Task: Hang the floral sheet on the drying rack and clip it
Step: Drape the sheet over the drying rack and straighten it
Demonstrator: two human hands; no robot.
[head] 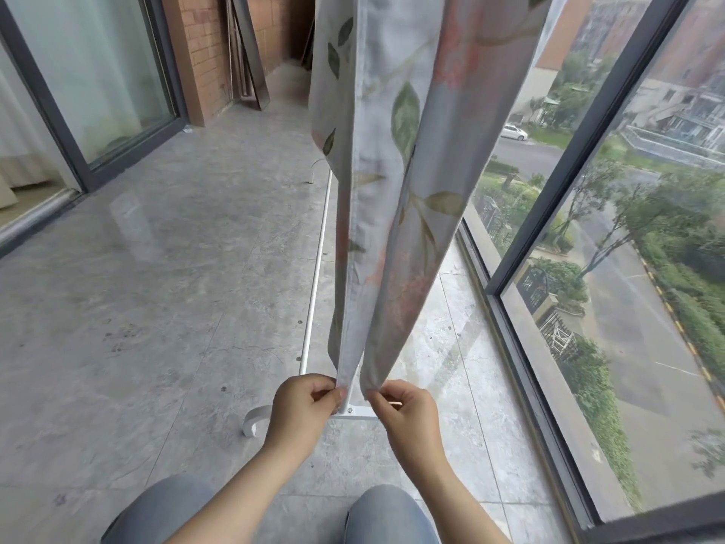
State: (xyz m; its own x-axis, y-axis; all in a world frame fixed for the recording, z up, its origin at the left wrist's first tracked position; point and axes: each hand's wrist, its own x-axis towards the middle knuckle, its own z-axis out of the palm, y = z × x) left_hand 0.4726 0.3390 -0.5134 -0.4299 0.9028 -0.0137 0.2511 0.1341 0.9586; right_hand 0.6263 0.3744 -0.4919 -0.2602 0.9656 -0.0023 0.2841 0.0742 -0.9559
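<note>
Floral sheet [386, 190] corners pinched by both hands.

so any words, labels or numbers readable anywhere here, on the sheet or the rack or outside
None can be read.
Pale floral cotton sheet: leaf and flower print only, no tag showing.
White metal drying rack: bare tube, no label.
White car outside on the road: too small and blurred to show a plate.

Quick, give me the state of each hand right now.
Left hand: closed, pinching the bottom corner of the sheet's left layer.
Right hand: closed, pinching the bottom corner of the sheet's right layer.
</note>
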